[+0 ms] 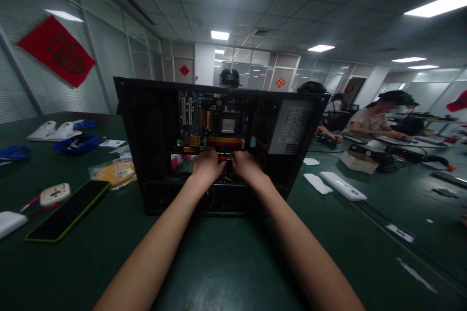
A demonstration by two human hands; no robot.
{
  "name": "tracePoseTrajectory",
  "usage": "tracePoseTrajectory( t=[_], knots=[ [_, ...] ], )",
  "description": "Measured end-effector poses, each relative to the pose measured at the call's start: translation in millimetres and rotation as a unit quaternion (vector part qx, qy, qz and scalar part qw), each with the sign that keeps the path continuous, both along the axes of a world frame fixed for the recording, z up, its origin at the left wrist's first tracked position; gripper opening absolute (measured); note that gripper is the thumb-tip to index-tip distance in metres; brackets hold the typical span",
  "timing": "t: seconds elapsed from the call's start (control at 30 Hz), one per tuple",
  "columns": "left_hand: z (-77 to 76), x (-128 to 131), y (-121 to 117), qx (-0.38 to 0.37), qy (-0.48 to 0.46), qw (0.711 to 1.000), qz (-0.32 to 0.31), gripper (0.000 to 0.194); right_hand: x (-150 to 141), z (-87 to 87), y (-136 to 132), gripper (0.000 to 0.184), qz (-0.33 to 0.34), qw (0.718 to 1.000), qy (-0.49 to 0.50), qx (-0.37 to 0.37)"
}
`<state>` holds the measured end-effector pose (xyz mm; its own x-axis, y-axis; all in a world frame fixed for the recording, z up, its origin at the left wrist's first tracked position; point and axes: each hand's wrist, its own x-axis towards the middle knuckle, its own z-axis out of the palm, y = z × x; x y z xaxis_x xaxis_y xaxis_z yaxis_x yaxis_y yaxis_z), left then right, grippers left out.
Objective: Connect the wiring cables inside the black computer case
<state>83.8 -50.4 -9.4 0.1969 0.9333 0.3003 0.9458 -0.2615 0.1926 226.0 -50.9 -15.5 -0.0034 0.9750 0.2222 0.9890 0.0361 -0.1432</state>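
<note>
A black computer case (146, 189) stands upright on the green table, its open side facing me. Inside it a motherboard (213, 126) with a bare square processor (228, 125) is mounted, and a power supply (293, 125) sits at the upper right. My left hand (207, 167) and my right hand (248, 166) reach in below the board, close together, both with fingers closed. Between the fingertips shows a thin red piece (225, 158), perhaps a cable; its kind is unclear. Whatever else the fingers grip is hidden by the hands.
At left lie a phone (69, 211), a yellow bag (115, 173), a blue tray (77, 143) and white gloves (53, 131). On the right are a white power strip (343, 186), cables and an open cardboard box (359, 160). Other people sit farther back, one person's hand (330, 135) on the table.
</note>
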Motion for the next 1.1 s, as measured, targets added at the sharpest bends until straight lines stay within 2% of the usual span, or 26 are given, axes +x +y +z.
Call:
tracePoseTrajectory(
  t=[0.37,1.1],
  knots=[
    [-8.3,-2,14,-0.021,-0.021,0.999,-0.043,0.028,1,-0.3,8,0.030,0.023,1.000,0.015,-0.014],
    [-7.1,-4,17,-0.026,-0.055,0.996,-0.059,0.026,2,-1.4,5,0.032,0.014,0.999,0.031,-0.004]
  ],
)
